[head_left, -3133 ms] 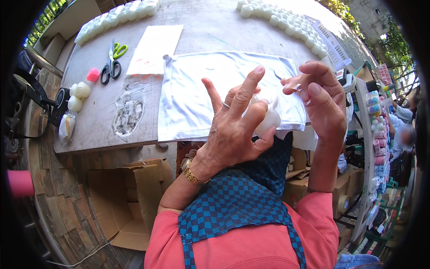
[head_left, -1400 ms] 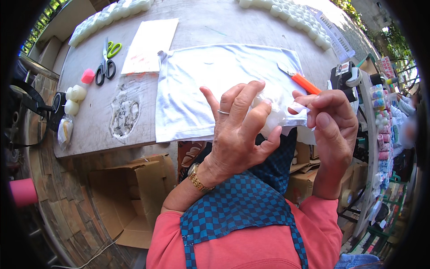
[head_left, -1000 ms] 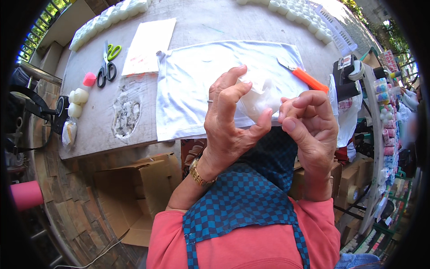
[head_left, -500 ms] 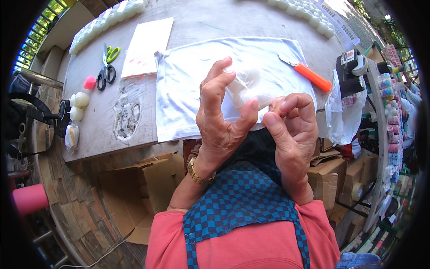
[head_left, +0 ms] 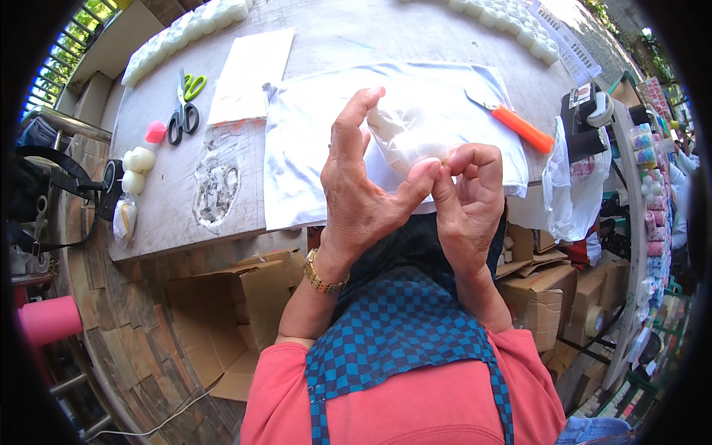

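Observation:
Above a white cloth (head_left: 319,163) on the table, both hands hold a clear plastic bag (head_left: 404,137) with something whitish in it; I cannot make out what that is. My left hand (head_left: 360,170) curves around the bag's left side, index finger high and thumb at its lower edge. With thumb and fingers pinched, my right hand (head_left: 469,189) grips the bag's lower right corner, and the tips of both thumbs meet there. An orange-handled cutter knife (head_left: 523,129) lies on the cloth's right side.
Black-handled scissors (head_left: 182,122), green-handled scissors (head_left: 194,87), a stack of white sheets (head_left: 252,74), a pink piece (head_left: 155,132) and white candle-like cylinders (head_left: 136,160) lie at left. Rows of similar pieces (head_left: 185,30) line the far edge. Cardboard boxes (head_left: 215,319) stand below.
My right hand has moved slightly left and up, bringing its pinch against my left thumb. The bag has shifted a little left and looks more drawn together.

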Tool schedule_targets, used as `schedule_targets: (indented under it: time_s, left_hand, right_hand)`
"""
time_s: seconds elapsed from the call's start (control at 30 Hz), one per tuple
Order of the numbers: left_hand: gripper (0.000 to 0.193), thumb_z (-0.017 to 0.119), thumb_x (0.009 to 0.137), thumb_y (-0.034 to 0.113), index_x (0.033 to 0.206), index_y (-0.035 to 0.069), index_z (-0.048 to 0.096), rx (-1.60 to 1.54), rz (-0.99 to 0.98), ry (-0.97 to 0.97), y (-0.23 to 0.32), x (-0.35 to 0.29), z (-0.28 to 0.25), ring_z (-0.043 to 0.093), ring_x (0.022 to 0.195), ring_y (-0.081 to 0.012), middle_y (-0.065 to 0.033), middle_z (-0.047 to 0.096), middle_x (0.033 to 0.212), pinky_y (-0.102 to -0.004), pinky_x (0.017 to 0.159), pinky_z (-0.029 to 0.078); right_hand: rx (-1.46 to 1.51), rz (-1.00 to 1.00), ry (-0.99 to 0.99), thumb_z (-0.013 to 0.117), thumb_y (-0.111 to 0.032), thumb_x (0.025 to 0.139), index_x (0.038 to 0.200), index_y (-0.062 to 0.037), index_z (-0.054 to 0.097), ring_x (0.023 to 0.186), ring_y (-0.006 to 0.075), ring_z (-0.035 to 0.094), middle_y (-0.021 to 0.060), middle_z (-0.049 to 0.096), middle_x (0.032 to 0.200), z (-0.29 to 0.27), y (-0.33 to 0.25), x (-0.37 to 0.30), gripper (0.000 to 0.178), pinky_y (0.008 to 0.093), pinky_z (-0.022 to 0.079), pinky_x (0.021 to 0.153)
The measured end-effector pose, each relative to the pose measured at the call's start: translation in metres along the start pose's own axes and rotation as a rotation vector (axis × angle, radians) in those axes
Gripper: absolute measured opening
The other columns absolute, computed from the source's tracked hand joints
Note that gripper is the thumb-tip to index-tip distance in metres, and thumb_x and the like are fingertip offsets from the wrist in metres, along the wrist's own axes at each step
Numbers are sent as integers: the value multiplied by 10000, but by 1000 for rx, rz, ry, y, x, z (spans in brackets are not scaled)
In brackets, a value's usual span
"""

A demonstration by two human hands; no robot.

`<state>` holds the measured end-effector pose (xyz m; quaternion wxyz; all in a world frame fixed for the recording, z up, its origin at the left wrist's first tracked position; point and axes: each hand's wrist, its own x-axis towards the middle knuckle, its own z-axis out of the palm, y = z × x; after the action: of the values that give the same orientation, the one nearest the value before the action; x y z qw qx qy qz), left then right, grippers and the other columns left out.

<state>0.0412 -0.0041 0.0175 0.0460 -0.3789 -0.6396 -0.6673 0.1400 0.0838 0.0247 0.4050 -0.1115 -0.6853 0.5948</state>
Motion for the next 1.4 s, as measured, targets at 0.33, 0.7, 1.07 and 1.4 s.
schedule_targets:
  time_s: [0.33,0.7,1.07,1.4]
  left_hand:
    - [821,859,729,340,1382,55,452,180,21,-82,-6,6,-8,577,1195,-364,-223,521,1352,-464,955,515]
    - [1167,826,715,527,1573,114,153,426,22,-192,-33,3,21,579,1118,-383,-202,573,1211,-694,1060,288]
    - [897,800,774,358,1472,-6,371,624,18,-223,1,14,16,554,1171,-396,-290,561,1279,-505,998,448]
    - [453,699,827,164,1240,20,581,597,-99,-253,-7,-17,-29,569,1168,-364,-194,570,1286,-581,1106,319]
  right_hand:
    - [26,157,-27,778,-210,874,891,-70,534,737,58,468,-30,509,801,-13,24,1,282,206,425,686]
    - [-250,78,-57,649,1,809,1091,-49,511,889,198,618,99,610,982,-31,40,-5,318,350,510,840]
    - [155,161,-19,649,-34,831,1358,-13,454,1230,313,524,183,461,1353,-30,16,14,562,425,477,1026]
    - [-691,-84,-136,742,-190,827,1096,-49,647,1019,303,595,139,633,1046,-46,15,-8,318,427,454,878]
